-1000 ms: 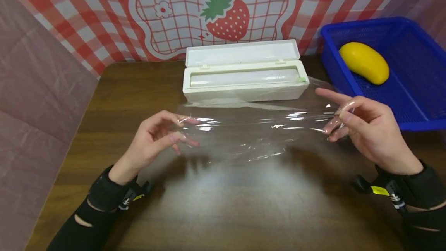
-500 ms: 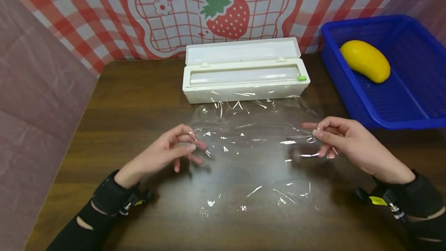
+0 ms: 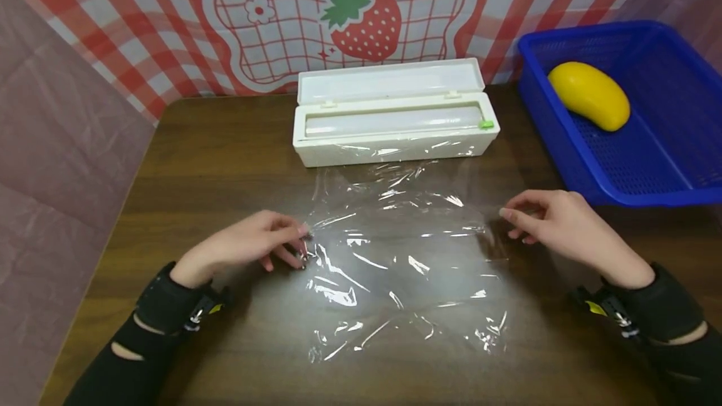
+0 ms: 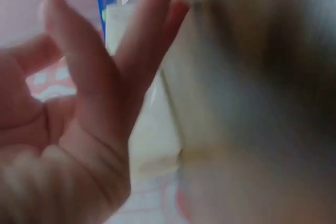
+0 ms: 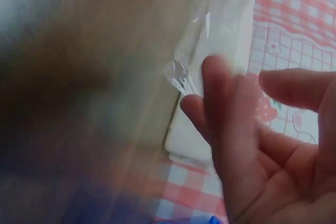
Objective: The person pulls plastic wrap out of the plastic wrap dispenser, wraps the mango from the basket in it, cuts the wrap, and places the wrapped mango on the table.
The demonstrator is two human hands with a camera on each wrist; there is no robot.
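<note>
Plastic wrap [image 3: 403, 265] lies spread over the brown surface [image 3: 197, 161] at the centre of the head frame, reaching the open white box [image 3: 395, 150] at upper centre. Your left hand [image 3: 251, 243] is at its left edge, your right hand [image 3: 558, 224] just off its right; both hands' fingers are relaxed and free.

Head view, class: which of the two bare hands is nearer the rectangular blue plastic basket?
The right hand, by the near left corner of the blue basket; the left hand is farther off, across the clear, wrinkled plastic film.
</note>
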